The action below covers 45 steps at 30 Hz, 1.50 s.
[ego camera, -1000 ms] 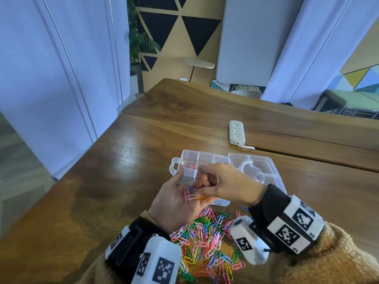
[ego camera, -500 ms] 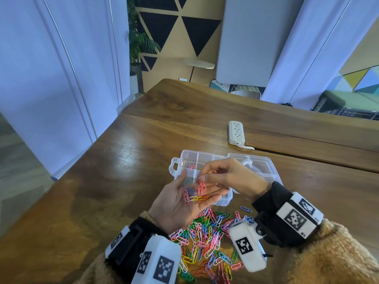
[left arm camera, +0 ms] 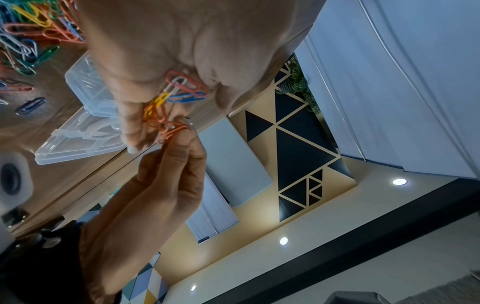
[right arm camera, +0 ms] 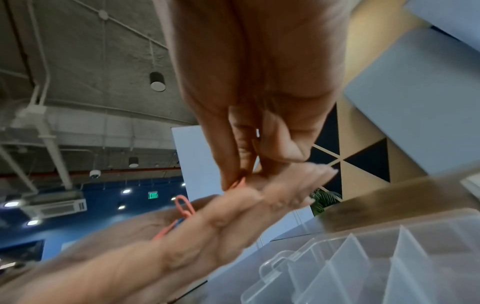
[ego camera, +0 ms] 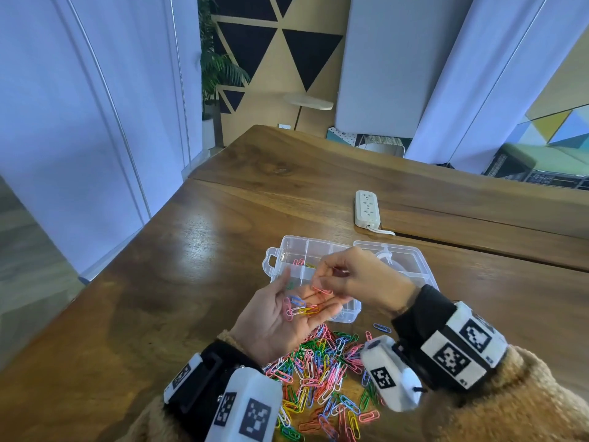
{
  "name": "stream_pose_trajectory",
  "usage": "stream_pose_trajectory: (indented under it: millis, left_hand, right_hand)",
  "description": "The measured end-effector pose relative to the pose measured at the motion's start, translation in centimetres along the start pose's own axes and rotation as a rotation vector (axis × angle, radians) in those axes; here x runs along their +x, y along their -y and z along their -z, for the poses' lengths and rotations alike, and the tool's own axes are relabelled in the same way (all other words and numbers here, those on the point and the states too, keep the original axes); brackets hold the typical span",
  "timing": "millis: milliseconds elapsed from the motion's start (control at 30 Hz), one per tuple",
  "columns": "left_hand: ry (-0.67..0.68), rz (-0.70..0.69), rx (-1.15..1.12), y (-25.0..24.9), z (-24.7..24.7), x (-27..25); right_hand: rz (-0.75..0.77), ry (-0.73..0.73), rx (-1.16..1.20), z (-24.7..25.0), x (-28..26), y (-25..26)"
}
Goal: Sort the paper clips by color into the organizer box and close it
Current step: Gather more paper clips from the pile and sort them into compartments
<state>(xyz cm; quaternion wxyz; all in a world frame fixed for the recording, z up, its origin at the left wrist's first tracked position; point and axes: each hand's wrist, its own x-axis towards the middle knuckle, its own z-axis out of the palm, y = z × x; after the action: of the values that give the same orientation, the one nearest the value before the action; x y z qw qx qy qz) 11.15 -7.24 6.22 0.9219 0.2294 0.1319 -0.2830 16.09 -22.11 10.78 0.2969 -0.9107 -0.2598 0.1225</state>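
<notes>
My left hand [ego camera: 287,317] lies palm up above the table with several coloured paper clips [ego camera: 298,307] resting on its palm and straight fingers. My right hand [ego camera: 345,275] reaches over it and pinches an orange-pink clip [ego camera: 322,291] at the left fingertips; the left wrist view shows that clip [left arm camera: 172,131] between thumb and finger. Behind the hands the clear organizer box [ego camera: 287,253] stands open with its lid [ego camera: 411,260] folded to the right. A few clips [ego camera: 301,263] lie in its far compartments. A heap of mixed clips [ego camera: 322,371] covers the table below my hands.
A white power strip [ego camera: 367,208] with its cable lies beyond the box. One blue clip [ego camera: 381,328] sits apart, right of the heap. The wooden table [ego camera: 191,282] has a seam running behind the box, and its left edge drops to the floor.
My right hand has shifted slightly right and forward, drawing the orange-pink clip off the left fingertips. The left hand has stayed palm up with its clips.
</notes>
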Motion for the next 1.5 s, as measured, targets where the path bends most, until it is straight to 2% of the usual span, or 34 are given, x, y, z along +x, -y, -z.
stream_pose_trajectory:
  millis: [267, 367, 433, 567, 633, 667, 700, 833, 900, 1067, 1367, 1500]
  left_hand:
    - [-0.011, -0.018, 0.014, 0.2, -0.4, -0.5]
    - [-0.022, -0.028, 0.009, 0.0, -0.4, -0.4]
    - [-0.035, -0.016, -0.015, -0.1, -0.2, -0.2]
    - [-0.050, -0.020, -0.023, 0.1, -0.1, 0.0]
    - [-0.081, -0.023, -0.008, 0.1, -0.1, 0.0]
    - [-0.092, -0.016, -0.016, 0.0, -0.1, 0.1]
    - [-0.097, -0.010, -0.031, 0.0, -0.1, 0.1]
    - [-0.093, 0.002, -0.088, 0.0, 0.1, 0.5]
    - [-0.069, 0.028, -0.099, -0.1, 0.3, 0.6]
    - [-0.044, 0.058, -0.135, -0.2, 0.7, 0.8]
    - [0.025, 0.030, -0.025, 0.0, 0.4, 0.5]
    - [0.049, 0.038, -0.022, 0.0, 0.4, 0.5]
  right_hand:
    - [0.077, -0.108, -0.115, 0.1, -0.1, 0.2]
    - [0.087, -0.009, -0.046, 0.1, -0.1, 0.3]
    - [0.004, 0.069, 0.235, -0.3, -0.4, 0.4]
    - [-0.292, 0.166, 1.144, -0.8, -0.6, 0.5]
    - [-0.393, 0.223, 1.330, -0.8, -0.4, 0.3]
    - [-0.405, 0.218, 1.304, -0.9, -0.2, 0.2]
    - [-0.379, 0.176, 1.177, -1.1, -0.2, 0.1]
    - [-0.075, 0.066, 0.190, -2.0, 0.0, -0.2]
    - [0.035, 0.099, -0.003, -2.0, 0.0, -0.1]
    - [0.182, 0.099, -0.168, -2.0, 0.3, 0.3]
    - [0.166, 0.120, -0.165, -1.7, 0.3, 0.2]
    - [0.240, 0.124, -0.200, -1.7, 0.4, 0.3]
